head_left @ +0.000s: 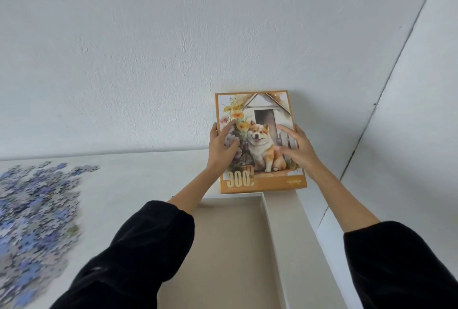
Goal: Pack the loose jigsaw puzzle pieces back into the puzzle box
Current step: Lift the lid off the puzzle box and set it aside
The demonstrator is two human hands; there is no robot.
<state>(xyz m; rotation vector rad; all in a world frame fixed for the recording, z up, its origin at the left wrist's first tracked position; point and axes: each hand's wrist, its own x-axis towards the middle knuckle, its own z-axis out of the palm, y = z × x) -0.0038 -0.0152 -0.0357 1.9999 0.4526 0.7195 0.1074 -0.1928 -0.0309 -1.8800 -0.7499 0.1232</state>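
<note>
The puzzle box lid (257, 112), orange-framed with a dog picture and "300", stands upright against the white wall at the table's back. My left hand (221, 146) grips its left edge, thumb at the edge and fingers across the picture. My right hand (296, 148) holds the right edge with fingers spread over the front. Just below lies the open box bottom (230, 246), white-walled with a beige floor and nothing in it that I can see. A wide heap of loose blue and purple puzzle pieces (34, 212) covers the table at the left.
The white table (138, 179) runs along the wall, and its right edge lies just past the box bottom. A wall corner (386, 90) slants down at the right. My black sleeves fill the lower part of the view.
</note>
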